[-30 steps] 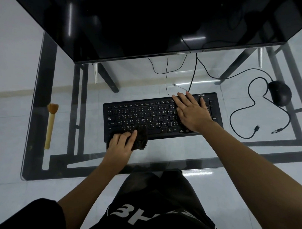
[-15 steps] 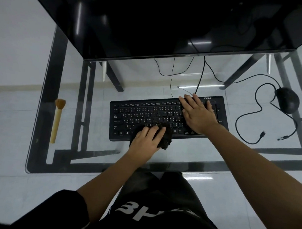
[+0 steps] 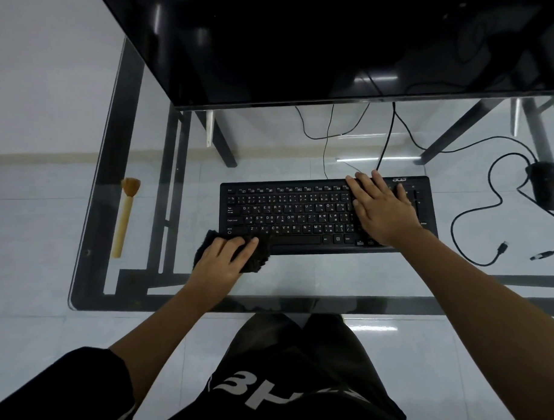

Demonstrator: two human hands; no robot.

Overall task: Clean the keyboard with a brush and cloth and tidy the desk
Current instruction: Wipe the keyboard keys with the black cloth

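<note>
Half done, would you say?

Roughly, by my read from this end. Nearest me, the left hand (image 3: 224, 255) has its fingers laid over the wadded dark cloth (image 3: 261, 256), pressing it onto the front left corner of the keyboard (image 3: 300, 217). So I judge the wiping is the step in hand. The right hand (image 3: 384, 210) is spread flat on the keyboard's right end, steadying it and gripping nothing.

And the brush?

The brush (image 3: 124, 217) lies by the left edge of the worktop (image 3: 330, 274), well apart from the keyboard, in nobody's grip. I'd guess brushing is finished, though I cannot prove it.

What remains?

Finishing the wipe, then tidying: a loose cable (image 3: 502, 247) sprawls near the right edge, beside the mouse (image 3: 549, 186).

The surface?

Glass on a dark frame, with pale floor tiles showing through. A dark monitor (image 3: 307, 38) stands along the far edge.
</note>
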